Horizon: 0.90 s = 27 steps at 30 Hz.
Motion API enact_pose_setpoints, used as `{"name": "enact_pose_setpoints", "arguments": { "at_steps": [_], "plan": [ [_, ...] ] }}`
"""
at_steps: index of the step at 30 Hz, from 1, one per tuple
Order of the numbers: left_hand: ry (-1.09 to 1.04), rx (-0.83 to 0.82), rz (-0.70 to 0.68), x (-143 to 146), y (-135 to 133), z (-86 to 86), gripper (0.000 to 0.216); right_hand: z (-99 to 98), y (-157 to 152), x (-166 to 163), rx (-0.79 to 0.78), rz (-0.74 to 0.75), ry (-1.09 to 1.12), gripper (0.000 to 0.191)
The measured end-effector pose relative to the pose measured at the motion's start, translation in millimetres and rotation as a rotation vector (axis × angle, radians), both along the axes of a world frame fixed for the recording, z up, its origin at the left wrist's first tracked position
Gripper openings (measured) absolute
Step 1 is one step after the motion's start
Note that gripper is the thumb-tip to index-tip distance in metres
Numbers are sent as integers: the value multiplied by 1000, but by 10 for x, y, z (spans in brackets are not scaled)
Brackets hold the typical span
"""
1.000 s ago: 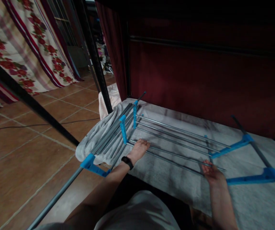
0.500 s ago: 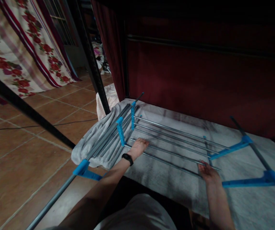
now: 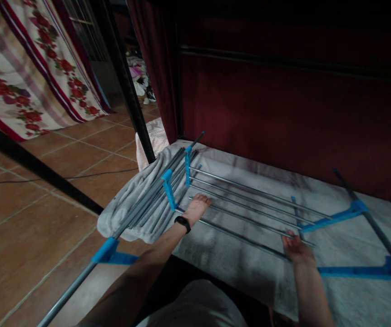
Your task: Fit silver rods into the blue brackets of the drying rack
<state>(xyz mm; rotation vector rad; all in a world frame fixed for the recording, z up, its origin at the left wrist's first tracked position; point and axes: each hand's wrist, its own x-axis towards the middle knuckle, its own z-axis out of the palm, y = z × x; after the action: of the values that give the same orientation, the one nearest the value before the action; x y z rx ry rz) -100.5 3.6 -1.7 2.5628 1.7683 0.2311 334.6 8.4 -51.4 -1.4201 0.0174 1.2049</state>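
Observation:
A thin grey metal rod (image 3: 249, 220) lies across the middle of a partly built rack of rods and blue plastic brackets. Near its left end my left hand (image 3: 198, 207), with a dark wristband, is closed on it. Close to the other end my right hand (image 3: 295, 247) grips the same rod from below, palm up. A front rod (image 3: 239, 236) runs nearer to me, passing by both hands. Several parallel rods lie behind. Blue brackets (image 3: 170, 190) stand at the left; long blue brackets (image 3: 340, 216) join a pole at the right.
Loose grey tubes (image 3: 150, 200) lie bundled on a crumpled grey blanket (image 3: 120, 206) at the bed's left end. Black metal posts (image 3: 127, 77) and a dark red curtain (image 3: 284, 122) surround the bed. Brown floor tiles (image 3: 35, 227) and a cable (image 3: 79, 176) are at left.
The left front brackets have shifted slightly left, and the right brackets and pole slightly right and down. Both hands keep hold of the rod, nearly in place.

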Motion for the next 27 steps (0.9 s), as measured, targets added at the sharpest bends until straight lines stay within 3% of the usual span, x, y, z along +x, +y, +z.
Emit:
{"name": "enact_pose_setpoints", "arguments": {
  "at_steps": [6, 15, 23, 27],
  "plan": [
    [-68, -20, 54, -27, 57, -91, 32, -71, 59, 58, -20, -9, 6, 30],
    [-311, -3, 256, -119, 109, -147, 34, -177, 29, 46, 34, -47, -10, 13],
    [-827, 1, 536, -248, 115, -186, 25, -198, 16, 81, 69, 49, 11, 15],
    [-1168, -98, 682, -289, 189, -283, 27, -263, 14, 111, 94, 82, -15, 11]
  ]
}}
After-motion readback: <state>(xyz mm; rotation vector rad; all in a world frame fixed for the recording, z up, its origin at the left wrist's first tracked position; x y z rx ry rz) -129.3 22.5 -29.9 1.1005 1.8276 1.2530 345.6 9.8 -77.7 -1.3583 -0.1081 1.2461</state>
